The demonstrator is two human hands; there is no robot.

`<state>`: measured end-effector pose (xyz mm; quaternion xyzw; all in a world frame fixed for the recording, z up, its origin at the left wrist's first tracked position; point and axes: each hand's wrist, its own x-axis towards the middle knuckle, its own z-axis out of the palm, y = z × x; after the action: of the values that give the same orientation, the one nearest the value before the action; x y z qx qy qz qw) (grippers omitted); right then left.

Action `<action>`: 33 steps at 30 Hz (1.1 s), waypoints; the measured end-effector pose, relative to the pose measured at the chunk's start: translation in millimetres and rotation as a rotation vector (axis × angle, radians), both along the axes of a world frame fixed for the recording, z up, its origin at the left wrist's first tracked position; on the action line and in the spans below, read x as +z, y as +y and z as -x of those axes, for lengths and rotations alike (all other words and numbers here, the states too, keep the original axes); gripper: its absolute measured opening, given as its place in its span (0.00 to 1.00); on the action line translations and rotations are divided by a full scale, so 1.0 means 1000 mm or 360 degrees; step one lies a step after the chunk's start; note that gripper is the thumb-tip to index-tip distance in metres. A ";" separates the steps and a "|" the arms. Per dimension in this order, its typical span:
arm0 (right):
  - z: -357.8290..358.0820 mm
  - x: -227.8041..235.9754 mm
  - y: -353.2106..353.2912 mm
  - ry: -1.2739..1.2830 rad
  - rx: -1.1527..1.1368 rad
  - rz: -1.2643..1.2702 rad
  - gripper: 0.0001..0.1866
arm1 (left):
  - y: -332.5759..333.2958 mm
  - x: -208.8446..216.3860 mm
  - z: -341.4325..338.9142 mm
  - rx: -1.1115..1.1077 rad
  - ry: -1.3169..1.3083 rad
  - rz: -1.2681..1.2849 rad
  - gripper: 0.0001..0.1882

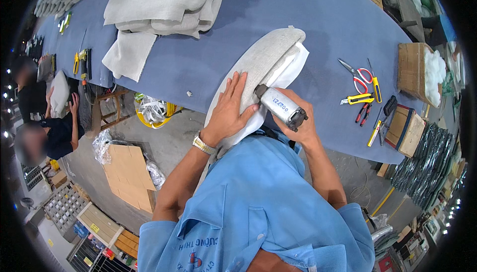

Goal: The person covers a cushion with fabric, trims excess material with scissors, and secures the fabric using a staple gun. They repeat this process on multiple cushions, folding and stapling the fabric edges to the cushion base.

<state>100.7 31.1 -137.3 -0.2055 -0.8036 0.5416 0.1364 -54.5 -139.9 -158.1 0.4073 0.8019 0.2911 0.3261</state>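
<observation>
Across the table's near edge lies a long curved cushion pad [262, 53] in grey fabric, with white lining [290, 68] showing along its right side. My left hand [229, 104] rests flat on the grey fabric, fingers stretched out and holding nothing. In my right hand [301, 104] is a silver, cylindrical staple gun [279, 106] with black ends, held against the pad's right side. The fingers wrap round its grip, mostly hidden under the body. Where its nose meets the pad cannot be seen.
The blue table [198, 68] bears stacked grey pads [164, 3] at far left. Scissors [357, 76], a yellow cutter [357, 99] and pliers [363, 114] lie right. A box of white stuffing [415, 68] stands beyond. Another person [62, 133] works at left, near a yellow basket [149, 113].
</observation>
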 end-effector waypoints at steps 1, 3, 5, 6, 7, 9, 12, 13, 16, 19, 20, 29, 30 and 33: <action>-0.001 0.001 0.000 -0.0031 -0.0003 0.0031 0.29 | 0.001 0.001 -0.003 0.0030 0.0038 0.0028 0.47; -0.002 0.002 -0.002 -0.0093 -0.0013 0.0091 0.32 | 0.004 0.007 -0.006 0.0035 0.0147 0.0100 0.47; -0.007 -0.003 -0.003 -0.0095 0.0016 0.0090 0.34 | 0.003 0.006 -0.006 0.0037 0.0203 0.0123 0.48; -0.009 -0.005 -0.004 -0.0096 0.0029 0.0090 0.35 | 0.000 0.001 -0.006 0.0038 0.0204 0.0106 0.49; -0.011 -0.006 -0.004 -0.0075 0.0052 0.0090 0.36 | -0.001 -0.001 -0.007 0.0046 0.0205 0.0087 0.49; -0.012 -0.007 -0.004 -0.0034 0.0100 0.0091 0.37 | -0.001 0.002 -0.009 0.0073 0.0174 0.0114 0.50; -0.012 -0.002 -0.002 -0.0154 0.0134 0.0179 0.39 | 0.002 0.007 -0.012 0.0089 0.0196 0.0131 0.50; -0.010 -0.002 -0.001 -0.0157 0.0138 0.0198 0.39 | 0.003 0.008 -0.012 0.0088 0.0222 0.0131 0.50; -0.005 -0.002 0.001 -0.0190 0.0140 0.0265 0.39 | 0.008 0.010 -0.015 0.0114 0.0275 0.0219 0.51; -0.003 0.003 0.001 -0.0211 0.0134 0.0257 0.38 | 0.010 0.009 -0.011 0.0126 0.0246 0.0175 0.51; -0.004 0.001 0.000 -0.0178 0.0143 0.0192 0.38 | 0.010 0.010 -0.012 0.0128 0.0249 0.0205 0.51; -0.010 0.007 -0.007 -0.0144 0.0209 0.0168 0.38 | 0.006 0.011 -0.014 0.0123 0.0263 0.0244 0.51; -0.007 0.008 -0.007 -0.0153 0.0230 0.0193 0.38 | 0.009 0.010 -0.016 0.0125 0.0273 0.0251 0.51; -0.003 0.004 -0.017 -0.0211 0.0095 0.0353 0.37 | 0.011 0.008 -0.012 0.0150 0.0253 0.0184 0.51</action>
<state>104.1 13.9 -133.5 -0.2307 -0.7519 0.6161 0.0432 -42.9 -128.9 -150.5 0.3714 0.8590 0.2260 0.2703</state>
